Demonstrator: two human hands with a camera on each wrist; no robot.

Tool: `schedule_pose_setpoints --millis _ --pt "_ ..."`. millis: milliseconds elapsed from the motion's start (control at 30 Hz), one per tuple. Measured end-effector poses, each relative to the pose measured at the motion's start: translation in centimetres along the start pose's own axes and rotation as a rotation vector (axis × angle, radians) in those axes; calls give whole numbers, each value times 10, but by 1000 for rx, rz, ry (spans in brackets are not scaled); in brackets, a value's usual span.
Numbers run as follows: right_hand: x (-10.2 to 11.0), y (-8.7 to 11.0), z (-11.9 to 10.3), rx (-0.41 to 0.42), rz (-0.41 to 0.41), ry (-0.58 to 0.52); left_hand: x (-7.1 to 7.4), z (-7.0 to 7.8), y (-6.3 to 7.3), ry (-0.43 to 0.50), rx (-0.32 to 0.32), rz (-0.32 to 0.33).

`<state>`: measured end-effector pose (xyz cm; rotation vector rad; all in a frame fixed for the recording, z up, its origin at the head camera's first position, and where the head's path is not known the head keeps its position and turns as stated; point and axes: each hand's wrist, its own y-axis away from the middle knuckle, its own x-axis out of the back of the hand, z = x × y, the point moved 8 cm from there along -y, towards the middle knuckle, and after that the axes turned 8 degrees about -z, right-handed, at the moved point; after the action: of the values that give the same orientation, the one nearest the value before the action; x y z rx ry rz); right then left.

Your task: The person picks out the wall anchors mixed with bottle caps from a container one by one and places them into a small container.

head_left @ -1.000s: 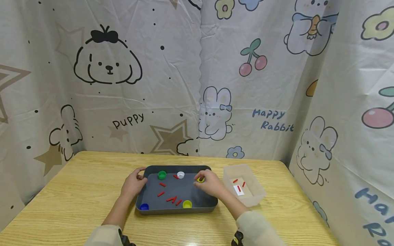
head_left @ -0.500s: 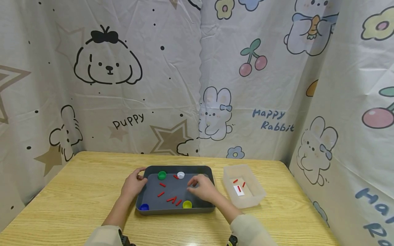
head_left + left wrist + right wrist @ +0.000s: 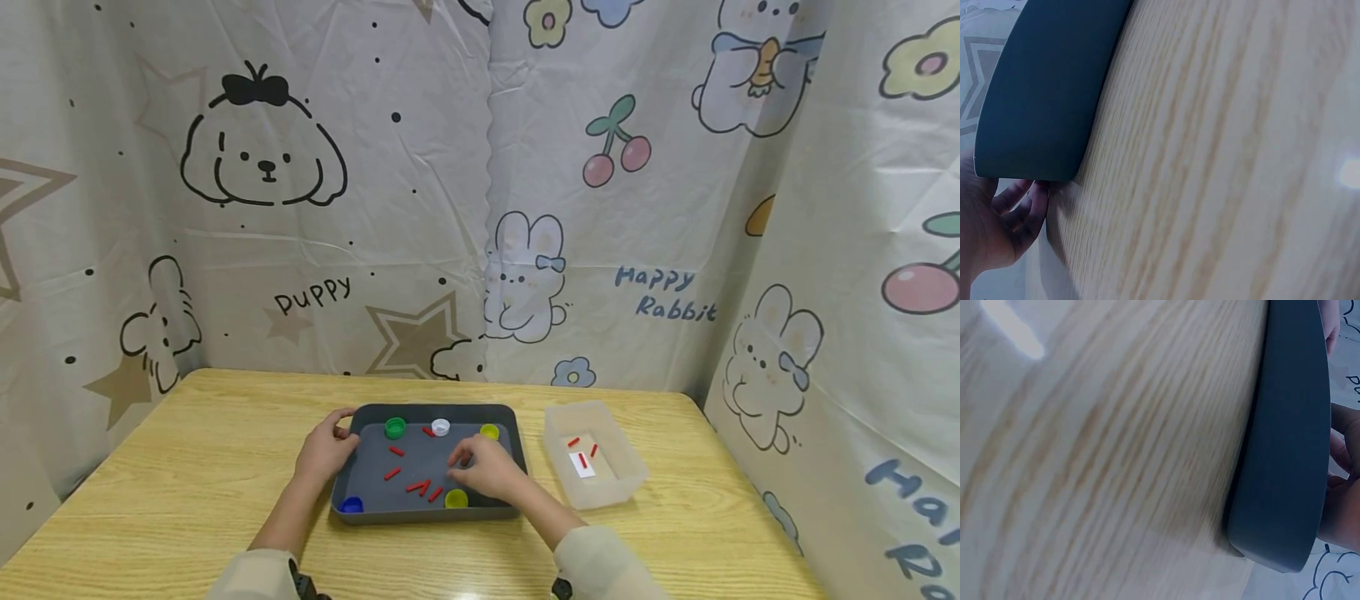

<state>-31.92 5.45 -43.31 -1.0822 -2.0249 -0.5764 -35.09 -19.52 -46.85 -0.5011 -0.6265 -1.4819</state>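
L hand (image 3: 327, 450) grips tray (image 3: 427, 517); R hand (image 3: 486, 469) over it, thumb & fingers apart.
Red sticks (image 3: 436, 494) btwn hands.

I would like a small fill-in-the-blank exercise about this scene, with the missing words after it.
The left hand grips the tray at its ____ end.
The cap in the tray's near left corner is ____.
The number of yellow caps in the tray is ____.
The translucent box, with red sticks inside, stands on the tray's ____ side.
Missing words: left; blue; two; right.
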Motion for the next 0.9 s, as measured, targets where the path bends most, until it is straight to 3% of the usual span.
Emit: schedule_pose_setpoints --millis 900 --pt "-30 -7 -6 -33 -140 19 2 3 2 5 -11 13"
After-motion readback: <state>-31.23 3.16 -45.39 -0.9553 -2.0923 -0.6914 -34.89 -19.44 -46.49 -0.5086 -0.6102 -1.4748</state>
